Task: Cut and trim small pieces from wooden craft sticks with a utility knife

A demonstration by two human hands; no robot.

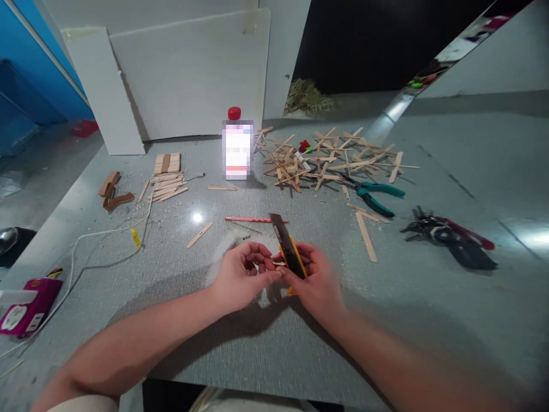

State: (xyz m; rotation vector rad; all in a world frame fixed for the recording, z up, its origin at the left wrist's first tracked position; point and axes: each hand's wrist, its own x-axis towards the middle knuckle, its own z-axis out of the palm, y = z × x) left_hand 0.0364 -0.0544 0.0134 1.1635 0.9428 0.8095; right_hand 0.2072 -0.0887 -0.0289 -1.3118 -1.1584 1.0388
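Tilted up and to the left, a yellow-and-black utility knife [292,254] sits in the grip of my right hand [319,280], its dark blade end pointing away from me. My left hand [240,274] is closed, thumb and fingertips pinched around a small wooden stick [279,264]. Most of that stick is hidden by my fingers. Both hands meet at the fingertips just above the grey table [240,355]. A pink pencil [253,220] lies just beyond the hands, partly behind the knife. One loose craft stick [199,234] rests to their left.
Crossed craft sticks [330,160] are heaped at the back right, near teal-handled pliers [375,194] and a black-and-red tool [454,237]. A red-capped bottle [234,113] stands behind. Bundled sticks [167,164], a white cable [148,214] and a magenta box [32,306] are leftward.
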